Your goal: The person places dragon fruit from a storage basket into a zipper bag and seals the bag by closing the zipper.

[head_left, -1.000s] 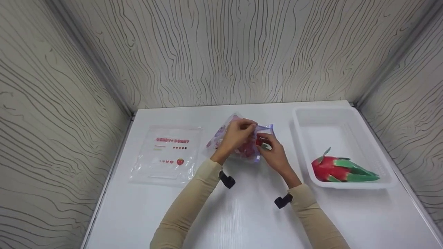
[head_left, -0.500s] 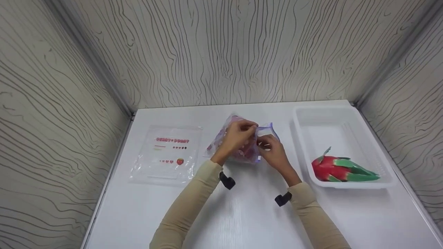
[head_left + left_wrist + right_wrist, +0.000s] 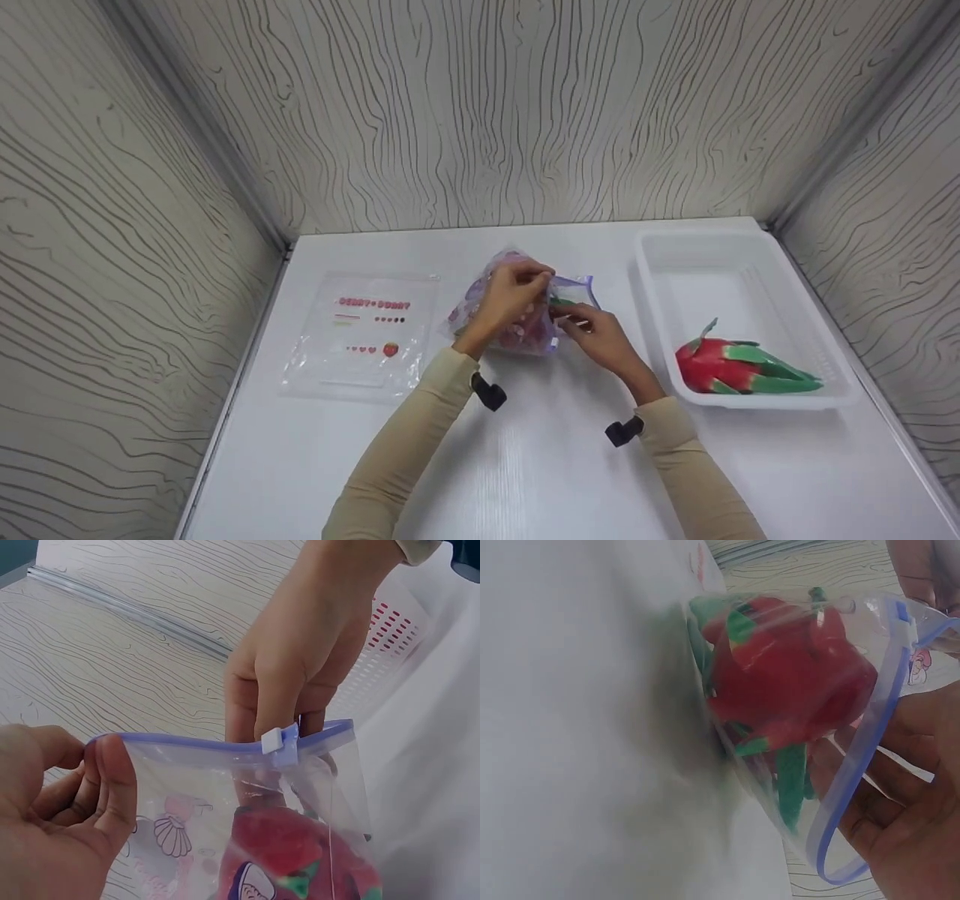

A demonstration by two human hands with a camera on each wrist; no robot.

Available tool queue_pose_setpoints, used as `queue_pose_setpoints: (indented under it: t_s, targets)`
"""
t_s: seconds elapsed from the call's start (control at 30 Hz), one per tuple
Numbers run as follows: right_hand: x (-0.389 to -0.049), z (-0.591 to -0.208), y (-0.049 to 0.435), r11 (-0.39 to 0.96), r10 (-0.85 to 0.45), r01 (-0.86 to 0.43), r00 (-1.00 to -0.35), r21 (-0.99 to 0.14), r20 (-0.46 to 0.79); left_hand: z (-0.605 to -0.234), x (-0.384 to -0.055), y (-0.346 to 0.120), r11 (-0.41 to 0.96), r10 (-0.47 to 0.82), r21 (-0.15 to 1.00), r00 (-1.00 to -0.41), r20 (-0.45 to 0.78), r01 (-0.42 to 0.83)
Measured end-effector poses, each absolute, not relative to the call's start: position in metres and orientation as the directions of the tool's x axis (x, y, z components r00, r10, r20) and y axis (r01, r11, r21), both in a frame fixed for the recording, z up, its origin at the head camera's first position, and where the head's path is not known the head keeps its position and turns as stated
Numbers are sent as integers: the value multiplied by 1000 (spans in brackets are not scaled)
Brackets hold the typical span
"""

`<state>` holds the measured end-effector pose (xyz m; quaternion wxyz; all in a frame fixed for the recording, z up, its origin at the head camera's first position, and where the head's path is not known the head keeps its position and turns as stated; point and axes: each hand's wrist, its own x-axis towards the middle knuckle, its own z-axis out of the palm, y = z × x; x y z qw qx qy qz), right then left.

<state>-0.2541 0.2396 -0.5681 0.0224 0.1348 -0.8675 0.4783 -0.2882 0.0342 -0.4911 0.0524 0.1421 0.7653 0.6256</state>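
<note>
In the head view, my left hand [image 3: 512, 295] pinches the rim of a clear, purple-edged zip bag [image 3: 536, 341] between thumb and fingers. A red toy dragon fruit [image 3: 787, 675] with green leaf tips lies inside this bag, seen through the plastic. My right hand [image 3: 598, 335] reaches its fingers through the bag's mouth, close to the fruit. In the right wrist view those fingers [image 3: 889, 772] are extended, and whether they touch the fruit is unclear. A white slider [image 3: 271, 740] sits on the bag's purple zip.
Flat on the table at left lies another clear bag [image 3: 360, 337] printed with red lettering and hearts. At right stands a white plastic basket [image 3: 651, 300] holding another dragon fruit [image 3: 720, 366]. Wood-patterned panels [image 3: 480, 112] wall the back and sides.
My right hand pushed a little further into the bag, then shifted slightly right and toward me. A green leaf now shows at the mouth. My left hand barely moved on the rim.
</note>
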Motion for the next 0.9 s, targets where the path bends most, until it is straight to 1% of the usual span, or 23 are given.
queue_pose_setpoints:
  t_s: [0.17,0.37,0.57,0.67,0.8,0.9]
  targets:
    - [-255,-558,248,518,-170,-258,-966,-815,197,-493,-287,34,175,299,968,-947,119,177]
    - [-260,-548,259,485,-49,-263,-960,-834,275,-500,-284,37,205,308,965,-947,93,161]
    - [-262,-543,272,523,68,-214,-955,-825,290,-507,-280,43,227,308,963,-948,74,148]
    - [-264,-544,277,571,80,-201,-951,-796,297,-510,-277,45,210,312,968,-948,69,140]
    - [-266,-549,284,631,57,-215,-945,-746,321,-516,-272,47,191,325,974,-944,57,124]
    - [-268,-552,287,652,31,-226,-946,-724,323,-521,-268,48,186,340,977,-940,36,105]
